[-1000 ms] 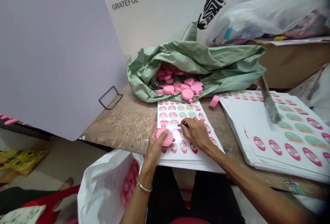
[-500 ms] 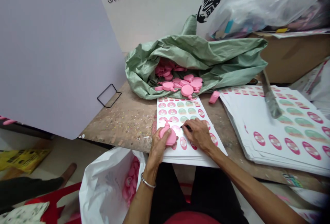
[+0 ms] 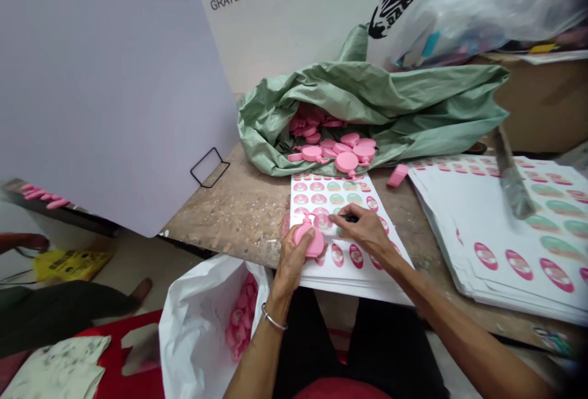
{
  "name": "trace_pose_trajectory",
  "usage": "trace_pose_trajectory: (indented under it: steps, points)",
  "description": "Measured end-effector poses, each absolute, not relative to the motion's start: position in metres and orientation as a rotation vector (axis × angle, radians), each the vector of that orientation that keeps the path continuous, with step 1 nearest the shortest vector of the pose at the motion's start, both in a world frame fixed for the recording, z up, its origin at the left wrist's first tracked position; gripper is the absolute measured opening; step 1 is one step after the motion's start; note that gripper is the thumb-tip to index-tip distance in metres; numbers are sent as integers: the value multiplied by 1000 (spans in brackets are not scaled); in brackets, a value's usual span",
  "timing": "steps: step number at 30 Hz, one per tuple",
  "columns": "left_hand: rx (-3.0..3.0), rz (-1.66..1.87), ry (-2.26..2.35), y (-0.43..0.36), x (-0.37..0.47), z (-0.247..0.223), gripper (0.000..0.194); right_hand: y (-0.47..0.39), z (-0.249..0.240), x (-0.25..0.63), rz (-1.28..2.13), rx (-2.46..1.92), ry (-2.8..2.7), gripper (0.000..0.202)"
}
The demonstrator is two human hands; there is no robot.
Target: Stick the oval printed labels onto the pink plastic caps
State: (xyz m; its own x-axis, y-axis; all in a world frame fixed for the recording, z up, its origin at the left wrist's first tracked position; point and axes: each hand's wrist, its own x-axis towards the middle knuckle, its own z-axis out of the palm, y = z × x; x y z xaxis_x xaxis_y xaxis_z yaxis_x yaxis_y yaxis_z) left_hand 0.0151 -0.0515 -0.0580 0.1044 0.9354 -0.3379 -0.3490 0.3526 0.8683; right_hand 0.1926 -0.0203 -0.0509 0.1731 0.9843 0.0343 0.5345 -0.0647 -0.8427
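My left hand is closed around a pink, flat round piece with a narrow pump-shaped top, thumb across its face. It is held just over the left side of a sticker sheet with rows of pink and green labels. My right hand pinches a thin black tool; its exact kind does not show. At the tool's tip, beside the pink piece, is a round pink label. I cannot tell whether that label is off the sheet.
A green sack spills several pink pieces behind the sheet. One lone pink piece lies right of them. Stacked sticker sheets with a metal strip on top stand right. A white bag of pink pieces hangs below the table edge.
My right hand has lifted slightly and now shows more of the black tool, with the pink label at its tip. The view has shifted left; another person's hand appears at the far left.
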Motion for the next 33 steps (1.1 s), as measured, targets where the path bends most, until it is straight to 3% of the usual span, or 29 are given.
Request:
trace_pose_trajectory:
  steps: [9,33]
  points:
    - [450,1128,994,-58,16,-19,58,-53,-13,174,1024,-1371,-1397,31]
    - [520,1151,1019,-60,16,-12,62,-60,-12,160,877,-1343,-1469,25]
